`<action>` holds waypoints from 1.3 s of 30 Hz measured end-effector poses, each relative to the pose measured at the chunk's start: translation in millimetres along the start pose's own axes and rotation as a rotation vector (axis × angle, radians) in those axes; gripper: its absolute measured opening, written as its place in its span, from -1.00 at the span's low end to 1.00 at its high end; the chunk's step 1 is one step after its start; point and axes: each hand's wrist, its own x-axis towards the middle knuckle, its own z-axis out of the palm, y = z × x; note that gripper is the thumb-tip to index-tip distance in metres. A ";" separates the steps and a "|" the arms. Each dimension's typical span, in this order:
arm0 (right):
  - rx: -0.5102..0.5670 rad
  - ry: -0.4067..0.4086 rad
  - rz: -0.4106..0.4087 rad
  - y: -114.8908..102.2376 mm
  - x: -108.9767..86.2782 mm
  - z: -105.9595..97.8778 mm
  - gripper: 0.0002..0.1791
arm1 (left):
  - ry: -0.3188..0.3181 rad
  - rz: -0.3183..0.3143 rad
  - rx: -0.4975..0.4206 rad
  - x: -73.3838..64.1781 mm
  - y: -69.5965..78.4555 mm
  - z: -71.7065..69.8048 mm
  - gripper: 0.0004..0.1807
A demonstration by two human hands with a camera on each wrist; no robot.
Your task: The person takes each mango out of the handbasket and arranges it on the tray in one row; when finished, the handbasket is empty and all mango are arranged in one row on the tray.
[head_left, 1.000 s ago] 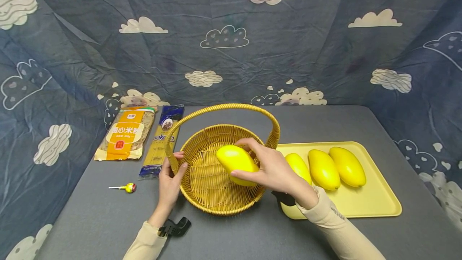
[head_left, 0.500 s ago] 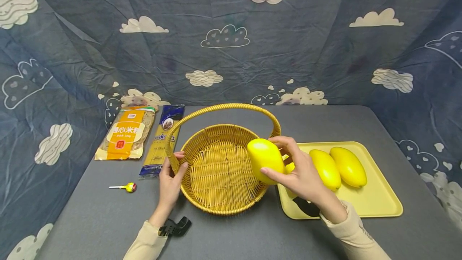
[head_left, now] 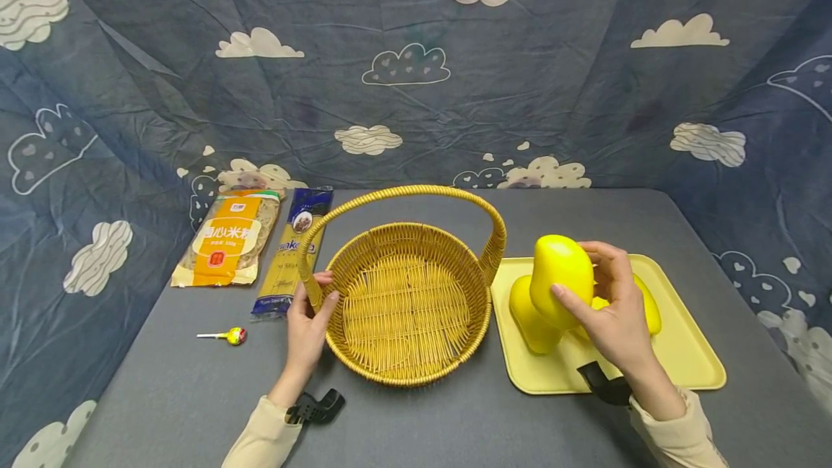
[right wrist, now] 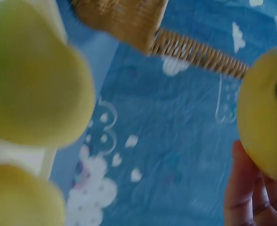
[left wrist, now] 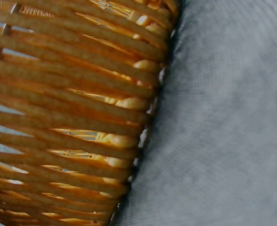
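Note:
My right hand (head_left: 617, 309) holds a yellow mango (head_left: 562, 273) above the pale yellow tray (head_left: 689, 367), thumb on its near side and fingers behind. In the right wrist view, this mango (right wrist: 265, 113) shows its dark stem end at the right, with fingers (right wrist: 242, 188) against it. Below it on the tray lies another mango (head_left: 536, 320); further mangoes (head_left: 650, 305) are partly hidden by the hand. At the left side of the round wicker basket (head_left: 406, 309), my left hand (head_left: 308, 334) grips the rim beside the handle's base. The left wrist view shows mostly the woven basket wall (left wrist: 68, 108).
Left of the basket lie an orange-labelled food packet (head_left: 224, 240), a blue and yellow pasta packet (head_left: 289, 258) and a lollipop (head_left: 227, 337). The tall basket handle (head_left: 403, 192) arches over the basket. A cloud-patterned cloth (head_left: 416, 107) hangs behind the grey table (head_left: 416, 425).
My right hand has carried the mango rightward from over the basket to above the tray, tilting it more upright. The left hand and the basket have stayed in place.

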 end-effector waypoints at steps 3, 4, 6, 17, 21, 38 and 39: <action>-0.008 0.072 0.063 9.1 0.5 -11.5 -0.26 | -0.002 0.005 0.000 0.5 -0.4 0.5 -0.76; -0.010 0.092 0.085 13.0 0.6 -15.5 -0.27 | -0.002 0.006 -0.002 0.6 -0.8 0.6 -0.75; -0.018 0.135 0.131 21.4 0.8 -23.3 -0.28 | -0.002 0.007 -0.001 0.8 -0.9 1.1 -0.74; -0.186 0.334 0.351 71.7 5.2 -65.5 -0.38 | -0.007 0.011 -0.002 0.8 2.2 1.0 -0.77; -0.207 0.386 0.426 86.6 7.1 -80.0 -0.39 | -0.011 0.010 -0.007 0.5 -2.3 -0.4 -0.77; -0.396 0.113 0.695 131.7 -1.4 -112.2 -0.16 | -0.009 0.004 -0.008 0.8 -2.8 0.1 -0.74; -0.399 0.091 0.701 132.6 -1.9 -112.9 -0.15 | -0.009 0.005 -0.008 0.6 -2.8 0.0 -0.74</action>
